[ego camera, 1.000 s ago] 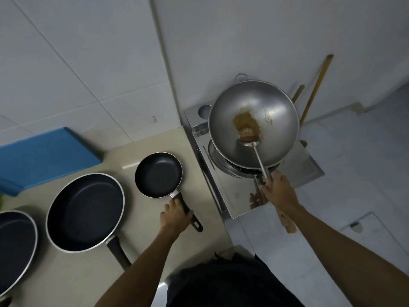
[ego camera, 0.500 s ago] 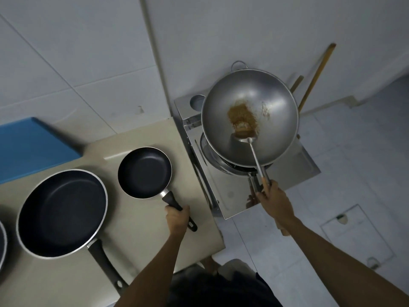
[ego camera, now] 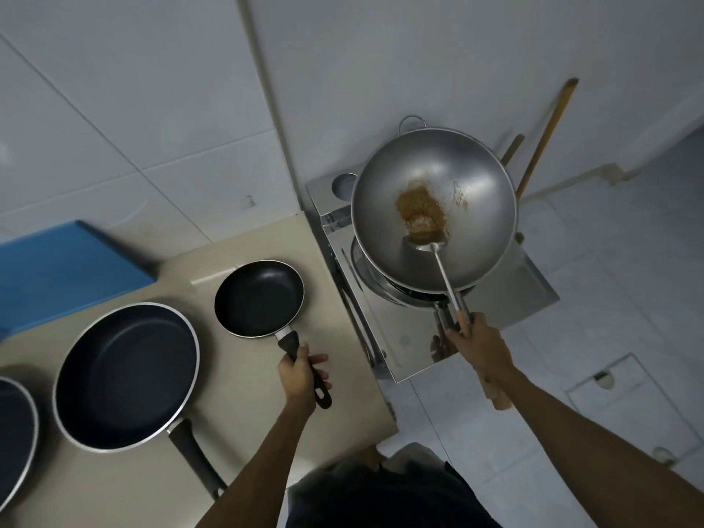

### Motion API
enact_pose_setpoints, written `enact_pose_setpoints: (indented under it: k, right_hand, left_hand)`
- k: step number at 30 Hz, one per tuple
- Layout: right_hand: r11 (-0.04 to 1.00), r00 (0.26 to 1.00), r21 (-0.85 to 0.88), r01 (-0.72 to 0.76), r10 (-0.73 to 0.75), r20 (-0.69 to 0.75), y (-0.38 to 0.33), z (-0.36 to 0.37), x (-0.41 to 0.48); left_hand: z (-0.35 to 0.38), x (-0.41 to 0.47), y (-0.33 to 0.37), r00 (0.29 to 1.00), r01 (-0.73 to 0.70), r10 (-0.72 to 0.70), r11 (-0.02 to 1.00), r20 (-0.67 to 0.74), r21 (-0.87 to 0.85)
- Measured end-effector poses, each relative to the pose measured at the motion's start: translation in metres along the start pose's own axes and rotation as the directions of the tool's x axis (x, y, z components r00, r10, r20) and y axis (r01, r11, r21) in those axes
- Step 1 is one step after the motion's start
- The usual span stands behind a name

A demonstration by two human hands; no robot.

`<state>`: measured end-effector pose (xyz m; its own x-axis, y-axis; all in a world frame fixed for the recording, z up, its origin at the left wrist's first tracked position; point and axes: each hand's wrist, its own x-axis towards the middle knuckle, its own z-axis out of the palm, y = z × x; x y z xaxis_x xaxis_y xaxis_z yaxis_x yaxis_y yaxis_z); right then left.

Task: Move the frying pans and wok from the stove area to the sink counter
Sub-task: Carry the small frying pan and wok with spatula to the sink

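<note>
A steel wok (ego camera: 468, 192) with brown residue sits tilted on the burner of a steel stove (ego camera: 415, 337). A metal spatula (ego camera: 442, 261) with a wooden grip lies in it. My right hand (ego camera: 476, 344) is closed around the wok's wooden handle and the spatula grip together. A small black frying pan (ego camera: 259, 297) rests on the beige counter (ego camera: 244, 409); my left hand (ego camera: 301, 377) grips its black handle. A large black pan (ego camera: 125, 375) lies further left, and the rim of a third pan (ego camera: 17, 432) shows at the left edge.
A blue board (ego camera: 68, 268) leans at the counter's back left against the tiled wall. Two wooden sticks (ego camera: 544, 135) stand against the wall behind the stove. White floor tiles with a hatch (ego camera: 624, 390) lie to the right.
My left hand has closed more fully on the small pan's handle. The view shifted slightly; the pans and wok stay where they were.
</note>
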<state>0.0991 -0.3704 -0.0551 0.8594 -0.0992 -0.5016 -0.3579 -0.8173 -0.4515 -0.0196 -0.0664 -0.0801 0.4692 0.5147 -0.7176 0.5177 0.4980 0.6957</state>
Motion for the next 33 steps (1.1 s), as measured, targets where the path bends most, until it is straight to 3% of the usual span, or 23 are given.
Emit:
enact_pose_setpoints:
  k: [8, 13, 17, 21, 33]
  right_hand:
    - [0.987, 0.994, 0.14, -0.074, 0.061, 0.093, -0.02, -0.016, 0.002]
    - [0.959, 0.976, 0.266, -0.096, 0.039, 0.213, -0.022, -0.023, 0.003]
    - [0.905, 0.957, 0.398, -0.151, 0.033, 0.287, -0.024, -0.018, -0.001]
    - [0.76, 0.917, 0.591, -0.27, 0.016, 0.398, -0.03, -0.018, -0.011]
    - [0.78, 0.919, 0.59, -0.209, -0.049, 0.39, -0.026, -0.033, -0.025]
  left_hand:
    - [-0.002, -0.037, 0.028, 0.962, -0.159, 0.139, 0.985, 0.234, 0.071]
    - [0.004, -0.058, 0.048, 0.928, -0.13, 0.099, 0.99, 0.359, 0.063]
    - [0.006, -0.068, 0.051, 0.926, -0.103, 0.073, 0.993, 0.371, 0.061]
    - [0.007, -0.074, 0.05, 0.933, -0.088, 0.077, 0.996, 0.35, 0.014]
    - [0.01, -0.088, 0.049, 0.966, -0.056, 0.072, 0.996, 0.247, -0.069]
